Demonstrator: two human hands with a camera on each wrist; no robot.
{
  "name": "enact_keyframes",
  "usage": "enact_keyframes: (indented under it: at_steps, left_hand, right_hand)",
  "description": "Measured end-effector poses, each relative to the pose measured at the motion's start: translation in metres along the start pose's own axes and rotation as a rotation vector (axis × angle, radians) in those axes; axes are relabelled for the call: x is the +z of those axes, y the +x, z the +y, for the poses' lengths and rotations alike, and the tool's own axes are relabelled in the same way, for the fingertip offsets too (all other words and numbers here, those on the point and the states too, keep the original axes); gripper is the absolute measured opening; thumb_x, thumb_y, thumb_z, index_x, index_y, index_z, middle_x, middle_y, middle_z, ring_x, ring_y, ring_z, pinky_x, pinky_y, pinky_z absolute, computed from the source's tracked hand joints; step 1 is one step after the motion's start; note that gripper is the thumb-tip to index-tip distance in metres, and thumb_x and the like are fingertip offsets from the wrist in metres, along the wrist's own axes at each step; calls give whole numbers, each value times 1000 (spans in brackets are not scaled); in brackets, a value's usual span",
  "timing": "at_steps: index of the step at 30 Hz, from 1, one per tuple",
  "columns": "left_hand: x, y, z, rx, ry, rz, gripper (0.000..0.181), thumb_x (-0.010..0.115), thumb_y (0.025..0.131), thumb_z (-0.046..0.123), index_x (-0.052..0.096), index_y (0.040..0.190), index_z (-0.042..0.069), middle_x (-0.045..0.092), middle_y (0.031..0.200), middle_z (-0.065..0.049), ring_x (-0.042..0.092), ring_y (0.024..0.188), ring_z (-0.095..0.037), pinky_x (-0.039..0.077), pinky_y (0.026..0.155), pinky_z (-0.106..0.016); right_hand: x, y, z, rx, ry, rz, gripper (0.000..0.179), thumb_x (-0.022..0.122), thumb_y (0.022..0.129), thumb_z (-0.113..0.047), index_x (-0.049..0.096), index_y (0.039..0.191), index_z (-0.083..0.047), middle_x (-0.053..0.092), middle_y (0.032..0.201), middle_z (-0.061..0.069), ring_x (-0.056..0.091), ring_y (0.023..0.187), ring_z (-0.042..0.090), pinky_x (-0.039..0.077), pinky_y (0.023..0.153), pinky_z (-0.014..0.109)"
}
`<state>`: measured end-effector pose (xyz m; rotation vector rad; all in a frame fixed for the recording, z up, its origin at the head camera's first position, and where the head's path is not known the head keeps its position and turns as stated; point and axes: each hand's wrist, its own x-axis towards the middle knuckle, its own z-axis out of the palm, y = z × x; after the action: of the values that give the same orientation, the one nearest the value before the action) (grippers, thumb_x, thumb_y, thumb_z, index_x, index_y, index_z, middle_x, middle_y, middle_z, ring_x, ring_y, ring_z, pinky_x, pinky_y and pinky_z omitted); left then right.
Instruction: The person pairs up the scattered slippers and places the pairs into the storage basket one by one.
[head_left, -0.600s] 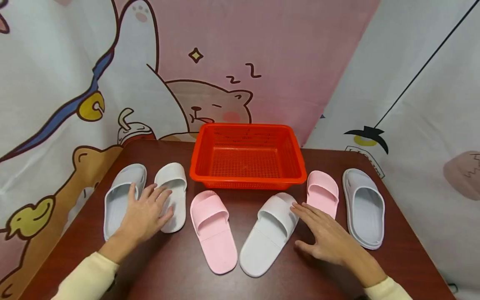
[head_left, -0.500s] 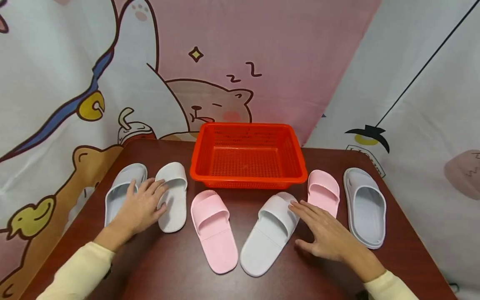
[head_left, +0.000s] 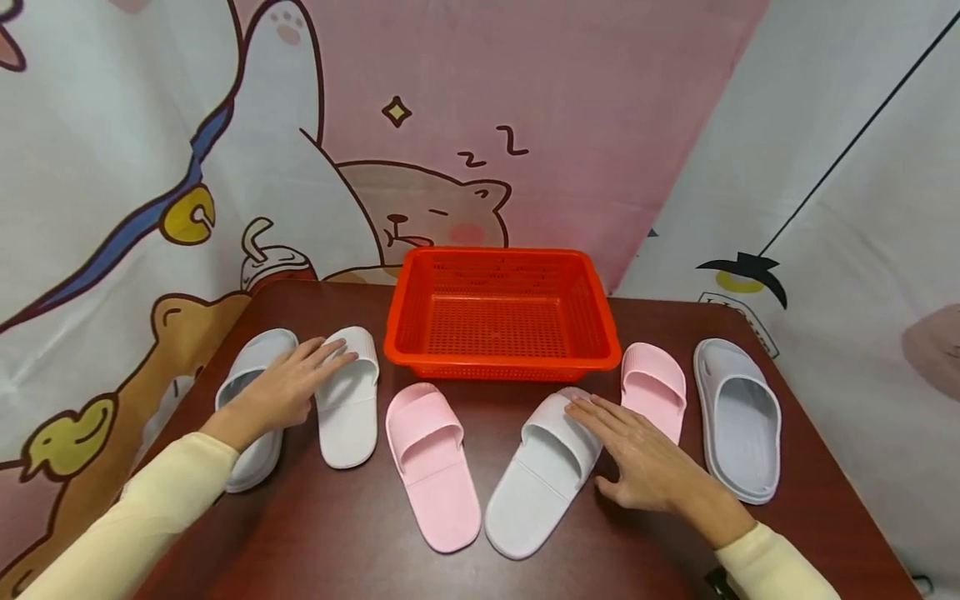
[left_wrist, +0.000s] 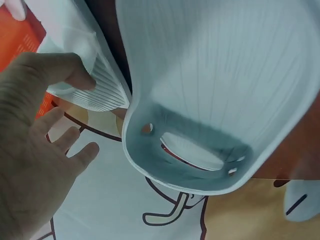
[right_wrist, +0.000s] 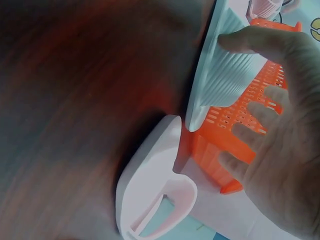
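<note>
My left hand reaches over the left grey clog, its fingers extended above the strap of a white slide slipper. In the left wrist view, that hand has its fingers spread, with the slide's ribbed strap beside the thumb. Over the right side of a pale grey slide lies my right hand, fingers extended. Whether it touches the strap I cannot tell. In the right wrist view its thumb overlaps the ribbed strap. Neither hand grips anything.
A red plastic basket stands at the back of the brown table. One pink slide lies in the middle, another right of the basket. A second grey clog lies near the right edge. A printed cloth hangs behind.
My left hand first draws back, then swings forward and right over the white slide's strap, uncovering the clog's heel. The right hand shifts slightly left; the footwear stays in place.
</note>
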<state>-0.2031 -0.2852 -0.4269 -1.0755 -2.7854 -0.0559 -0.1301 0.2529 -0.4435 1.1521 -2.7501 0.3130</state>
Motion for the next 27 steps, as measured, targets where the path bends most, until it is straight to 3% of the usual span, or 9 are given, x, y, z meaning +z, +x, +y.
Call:
enact_keyframes:
  at_steps: [7, 18, 27]
  left_hand:
    - [-1, 18, -5, -14, 79, -110, 112, 88, 59, -14, 39, 156, 13, 36, 157, -23, 34, 138, -49, 37, 103, -68]
    - [8, 35, -24, 15, 143, -198, 118, 88, 59, -11, 30, 158, 15, 29, 161, -21, 33, 139, -48, 38, 102, -66]
    - [16, 39, -37, 65, 138, -218, 122, 89, 58, -10, 27, 159, 17, 25, 164, -18, 31, 141, -46, 35, 106, -64]
  right_hand:
    - [2, 6, 3, -50, 15, -20, 101, 89, 60, -18, 47, 151, -9, 41, 157, 15, 39, 141, 38, 39, 106, 57]
    - [8, 13, 3, -82, -4, -23, 106, 91, 55, -15, 46, 151, -7, 43, 155, 16, 42, 139, 41, 42, 100, 60]
    - [7, 24, 2, -119, -22, -50, 114, 89, 49, -10, 44, 154, -8, 42, 157, 12, 38, 143, 38, 42, 101, 63]
